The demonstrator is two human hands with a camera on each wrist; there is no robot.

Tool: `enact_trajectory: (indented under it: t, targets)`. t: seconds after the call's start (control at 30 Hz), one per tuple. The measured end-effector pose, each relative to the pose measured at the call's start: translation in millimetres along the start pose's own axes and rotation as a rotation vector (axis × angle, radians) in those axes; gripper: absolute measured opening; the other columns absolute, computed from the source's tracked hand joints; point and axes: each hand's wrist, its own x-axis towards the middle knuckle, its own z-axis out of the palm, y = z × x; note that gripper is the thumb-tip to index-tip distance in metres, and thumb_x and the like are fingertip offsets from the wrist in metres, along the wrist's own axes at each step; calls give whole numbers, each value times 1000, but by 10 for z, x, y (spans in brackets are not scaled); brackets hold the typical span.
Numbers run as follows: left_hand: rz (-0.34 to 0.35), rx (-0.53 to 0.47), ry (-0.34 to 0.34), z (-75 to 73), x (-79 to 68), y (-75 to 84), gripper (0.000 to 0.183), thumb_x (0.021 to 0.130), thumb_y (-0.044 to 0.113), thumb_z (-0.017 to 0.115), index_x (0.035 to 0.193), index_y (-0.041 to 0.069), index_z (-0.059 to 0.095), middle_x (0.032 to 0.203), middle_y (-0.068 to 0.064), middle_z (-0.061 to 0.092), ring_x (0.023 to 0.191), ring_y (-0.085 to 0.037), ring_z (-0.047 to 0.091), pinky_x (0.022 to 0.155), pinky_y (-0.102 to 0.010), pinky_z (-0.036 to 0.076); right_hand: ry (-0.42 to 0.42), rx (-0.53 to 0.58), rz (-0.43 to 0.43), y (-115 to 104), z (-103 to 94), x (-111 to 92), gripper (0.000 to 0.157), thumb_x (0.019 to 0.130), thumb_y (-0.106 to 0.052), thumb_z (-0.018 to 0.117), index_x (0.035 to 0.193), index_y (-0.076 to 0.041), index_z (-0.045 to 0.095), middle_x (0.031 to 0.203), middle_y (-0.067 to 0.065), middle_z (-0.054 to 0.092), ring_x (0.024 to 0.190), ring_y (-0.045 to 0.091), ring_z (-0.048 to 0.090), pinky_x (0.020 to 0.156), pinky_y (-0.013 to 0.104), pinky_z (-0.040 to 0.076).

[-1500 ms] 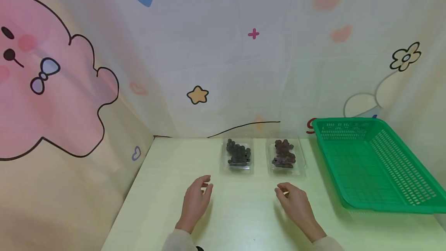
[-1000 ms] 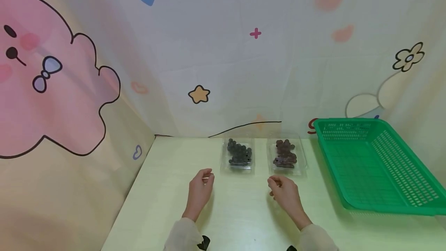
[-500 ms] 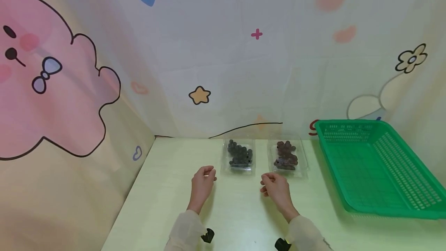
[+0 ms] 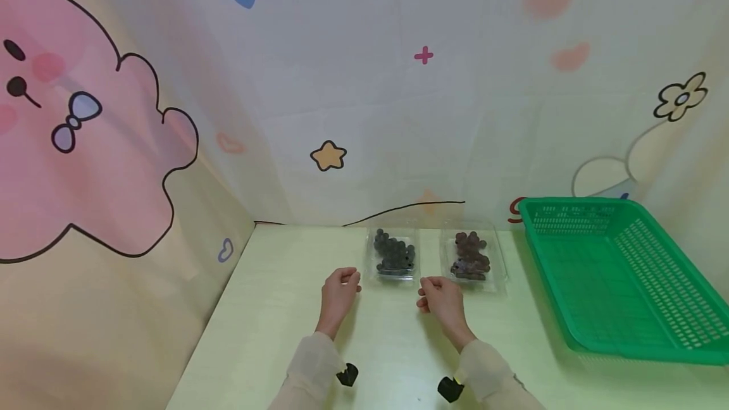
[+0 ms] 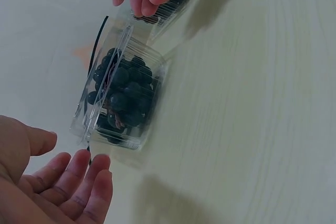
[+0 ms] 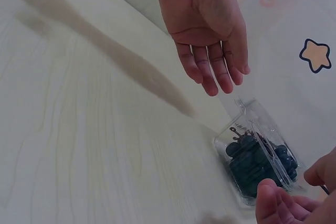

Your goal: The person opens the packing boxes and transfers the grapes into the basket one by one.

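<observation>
— Since both hands are empty, which box are they flanking?

— The clear box of dark berries (image 4: 393, 255), near the table's (image 4: 273, 309) far edge, close to the backdrop. The left hand (image 4: 339, 291) sits just off its near-left corner, the right hand (image 4: 440, 299) just off its near-right corner; neither touches it.

— How do the fingers lie?

— Loosely bent and relaxed on both, gripping nothing. The left wrist view shows the left fingers (image 5: 79, 182) spread just short of the box's near end.

— Which way does the box run?

— Its long axis points away from the person, toward the far edge, so the hands face its two long sides from the near end.

— Which hand is nearer?

— The left looks slightly nearer. The right hand lies between this box and the box of reddish-brown berries (image 4: 470, 257) beside it. The green basket (image 4: 655, 340) stands well apart at the right edge.
</observation>
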Motion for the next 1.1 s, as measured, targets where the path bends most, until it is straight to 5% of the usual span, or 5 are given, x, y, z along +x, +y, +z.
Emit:
enact_trajectory:
  t: [0.47,1.1]
  targets:
    - [-79,-22,-28,140,203,-15,30,103,20,63,124,-1,68,104,-12,74,85,-21,72,77,-38,57,73,70,6,72,175,153,33,106,-15,57,120,14,64,92,24,70,57,10,65,52,23,55]
    - [-176,-169,-56,239,182,-23,32,105,15,60,127,-7,65,107,-17,72,76,-14,70,69,-27,58,78,199,58,104,265,200,32,107,-8,52,126,15,62,100,28,70,60,10,65,57,25,58]
